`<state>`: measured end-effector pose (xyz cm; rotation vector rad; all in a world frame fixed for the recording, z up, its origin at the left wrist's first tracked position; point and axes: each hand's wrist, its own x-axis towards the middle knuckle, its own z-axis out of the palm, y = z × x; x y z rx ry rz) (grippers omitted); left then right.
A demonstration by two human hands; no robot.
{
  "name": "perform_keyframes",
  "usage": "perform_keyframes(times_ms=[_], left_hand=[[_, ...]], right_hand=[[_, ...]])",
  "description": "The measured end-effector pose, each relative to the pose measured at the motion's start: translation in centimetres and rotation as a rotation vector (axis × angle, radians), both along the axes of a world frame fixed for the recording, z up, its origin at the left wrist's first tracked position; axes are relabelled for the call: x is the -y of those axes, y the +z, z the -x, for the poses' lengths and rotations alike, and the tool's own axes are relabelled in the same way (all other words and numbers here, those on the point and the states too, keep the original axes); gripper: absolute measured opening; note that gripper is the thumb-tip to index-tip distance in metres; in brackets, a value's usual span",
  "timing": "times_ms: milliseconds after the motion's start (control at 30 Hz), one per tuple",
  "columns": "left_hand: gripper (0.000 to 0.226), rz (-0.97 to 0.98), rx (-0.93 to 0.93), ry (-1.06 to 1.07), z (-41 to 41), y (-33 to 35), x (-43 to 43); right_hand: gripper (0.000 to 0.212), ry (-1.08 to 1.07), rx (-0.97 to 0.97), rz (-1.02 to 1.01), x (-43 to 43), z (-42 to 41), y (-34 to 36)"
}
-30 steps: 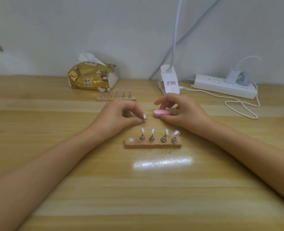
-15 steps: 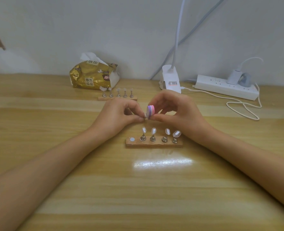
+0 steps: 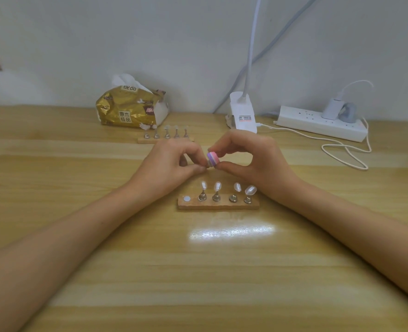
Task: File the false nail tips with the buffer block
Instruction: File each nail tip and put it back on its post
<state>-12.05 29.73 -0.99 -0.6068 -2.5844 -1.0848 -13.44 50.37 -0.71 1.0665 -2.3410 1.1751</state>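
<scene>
A pink and purple buffer block (image 3: pixel 213 159) is pinched end-on between the thumb and fingers of my right hand (image 3: pixel 251 161). My left hand (image 3: pixel 172 164) pinches a small false nail tip on its stand (image 3: pixel 207 164), mostly hidden by the fingertips, and the block's face touches it. Just in front of both hands lies a wooden holder strip (image 3: pixel 218 204). It carries several clear nail tips (image 3: pixel 217 186) on metal stands and one bare magnet spot at its left end.
A second wooden strip with nail tips (image 3: pixel 166 137) lies behind my hands. A gold tissue pack (image 3: pixel 128 109) stands at the back left, a white lamp clamp (image 3: pixel 242 113) at the back centre, and a power strip (image 3: pixel 320 123) with a looped white cable (image 3: pixel 346 152) to the right.
My right hand has turned the buffer block from lying flat to end-on and brought it left against the nail tip in my left hand. The left hand has hardly moved.
</scene>
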Motion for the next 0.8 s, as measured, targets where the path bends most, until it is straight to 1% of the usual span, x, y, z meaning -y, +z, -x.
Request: perform_keyframes(times_ms=[100, 133, 200, 333, 433, 533, 633, 733, 800], left_hand=[[0.011, -0.003, -0.004, -0.002, -0.03, 0.02, -0.01], [0.011, -0.002, -0.003, -0.005, -0.02, 0.03, -0.05], [0.01, 0.002, -0.003, -0.009, -0.01, 0.05, -0.11], [0.012, 0.0, -0.006, -0.017, -0.01, 0.02, -0.07], [0.016, 0.001, -0.012, -0.016, 0.05, 0.04, -0.12], [0.017, -0.002, -0.01, -0.015, 0.08, -0.02, -0.08], [0.016, -0.002, -0.014, -0.021, 0.08, -0.01, -0.1], [0.014, 0.003, -0.011, -0.023, 0.11, -0.07, -0.05], [0.012, 0.001, -0.005, -0.027, 0.1, -0.08, -0.04]], right_hand=[[0.012, -0.003, 0.064, -0.006, -0.02, 0.13, 0.07], [0.012, -0.004, 0.058, 0.0, -0.06, 0.14, 0.06], [0.011, -0.005, -0.012, 0.0, -0.06, 0.13, 0.01], [0.012, -0.028, 0.01, -0.016, -0.08, 0.23, -0.04], [0.011, -0.02, -0.101, -0.03, 0.06, 0.22, -0.23], [0.009, -0.037, -0.059, -0.034, 0.07, 0.28, -0.29], [0.01, -0.021, -0.141, -0.038, 0.08, 0.35, -0.31], [0.009, -0.029, -0.057, -0.034, 0.08, 0.42, -0.33], [0.009, -0.021, -0.09, -0.037, 0.03, 0.44, -0.38]])
